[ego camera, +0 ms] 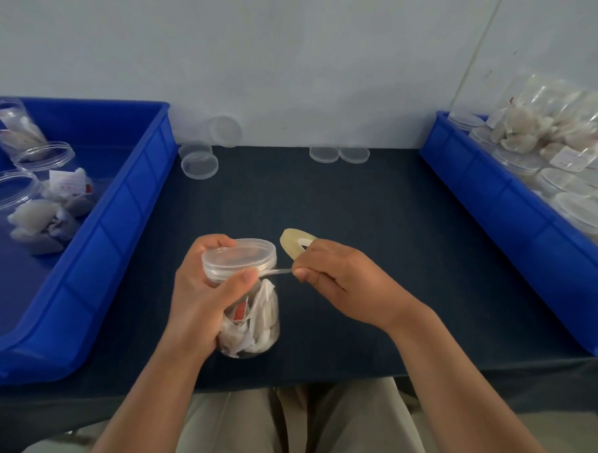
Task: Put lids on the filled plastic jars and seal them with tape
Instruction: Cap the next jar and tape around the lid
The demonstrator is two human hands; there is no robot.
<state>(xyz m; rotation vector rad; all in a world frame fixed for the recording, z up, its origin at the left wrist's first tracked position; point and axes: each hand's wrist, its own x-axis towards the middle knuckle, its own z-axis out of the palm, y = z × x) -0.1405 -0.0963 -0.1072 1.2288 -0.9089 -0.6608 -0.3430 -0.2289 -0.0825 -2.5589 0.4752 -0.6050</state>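
Observation:
A clear plastic jar point(259, 324) filled with white sachets stands on the dark table near its front edge, with a clear lid point(238, 256) on top. My left hand point(199, 290) grips the jar's upper part, thumb pressed against the lid's rim. My right hand point(336, 279) holds a yellowish tape roll point(292, 241) just right of the lid. A short strip of clear tape point(278, 271) runs from my right fingers to the rim under my left thumb.
A blue bin point(119, 218) on the left holds open filled jars point(34, 211). On the right, a second blue bin point(497, 207) is piled with lidded jars point(566, 190). Loose clear lids point(199, 165) and two more lids point(338, 154) lie at the table's back by the wall.

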